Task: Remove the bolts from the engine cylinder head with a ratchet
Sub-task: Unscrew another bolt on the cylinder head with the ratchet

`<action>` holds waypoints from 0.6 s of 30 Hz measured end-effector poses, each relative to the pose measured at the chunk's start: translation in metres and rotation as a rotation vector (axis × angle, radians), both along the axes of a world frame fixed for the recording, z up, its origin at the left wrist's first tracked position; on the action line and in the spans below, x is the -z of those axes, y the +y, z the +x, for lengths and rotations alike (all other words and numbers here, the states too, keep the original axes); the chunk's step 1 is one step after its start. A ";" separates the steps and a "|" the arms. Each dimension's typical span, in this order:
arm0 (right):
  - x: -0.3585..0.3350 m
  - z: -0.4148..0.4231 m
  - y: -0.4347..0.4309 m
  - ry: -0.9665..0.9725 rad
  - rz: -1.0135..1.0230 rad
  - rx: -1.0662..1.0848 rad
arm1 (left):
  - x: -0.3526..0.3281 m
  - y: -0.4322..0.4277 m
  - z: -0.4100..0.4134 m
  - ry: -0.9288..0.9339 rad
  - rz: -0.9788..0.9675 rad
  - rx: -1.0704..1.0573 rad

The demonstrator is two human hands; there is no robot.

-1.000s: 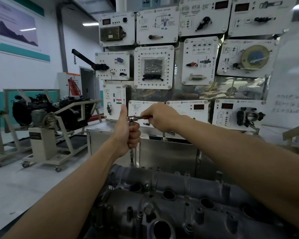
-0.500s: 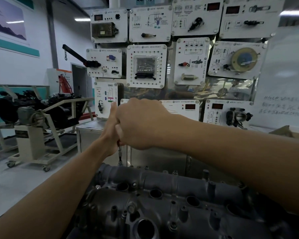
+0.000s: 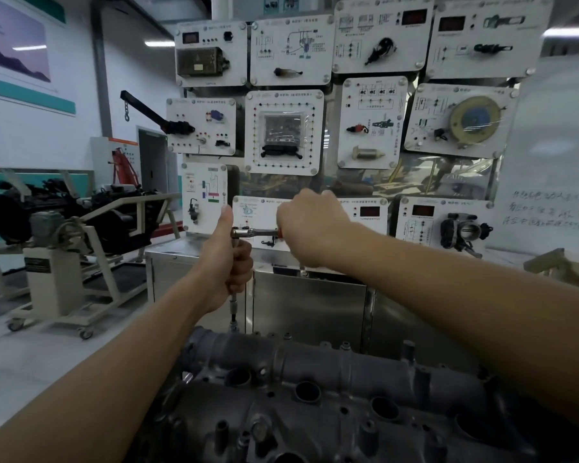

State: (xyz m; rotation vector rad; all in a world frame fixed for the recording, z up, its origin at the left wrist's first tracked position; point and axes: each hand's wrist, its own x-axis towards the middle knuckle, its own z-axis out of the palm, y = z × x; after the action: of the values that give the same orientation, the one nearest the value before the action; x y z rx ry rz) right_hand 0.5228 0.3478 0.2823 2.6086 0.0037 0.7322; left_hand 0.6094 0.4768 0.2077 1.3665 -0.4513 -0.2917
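A grey engine cylinder head fills the bottom centre, with round ports and several small bolts along its far edge. A ratchet with a chrome head and red handle sits level above it. A long extension bar drops from the ratchet head to a bolt at the head's far left corner. My left hand grips the extension bar, thumb pointing up beside the ratchet head. My right hand grips the ratchet handle, out to the right of the ratchet head.
A steel cabinet stands right behind the cylinder head, with a wall of white training panels above it. An engine on a wheeled stand is at the left, with open floor around it. A whiteboard stands at the right.
My right hand swung the ratchet handle left in front of my left hand, then back out to the right. My left hand kept its grip on the extension bar.
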 end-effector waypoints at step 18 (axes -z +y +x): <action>-0.002 -0.002 -0.002 0.070 0.125 -0.091 | 0.001 -0.001 0.005 0.045 -0.019 -0.016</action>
State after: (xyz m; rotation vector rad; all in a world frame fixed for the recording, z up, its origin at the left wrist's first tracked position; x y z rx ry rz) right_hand 0.5211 0.3454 0.2842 2.7681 0.1006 0.6925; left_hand 0.6144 0.4755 0.2065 1.3423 -0.4046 -0.3033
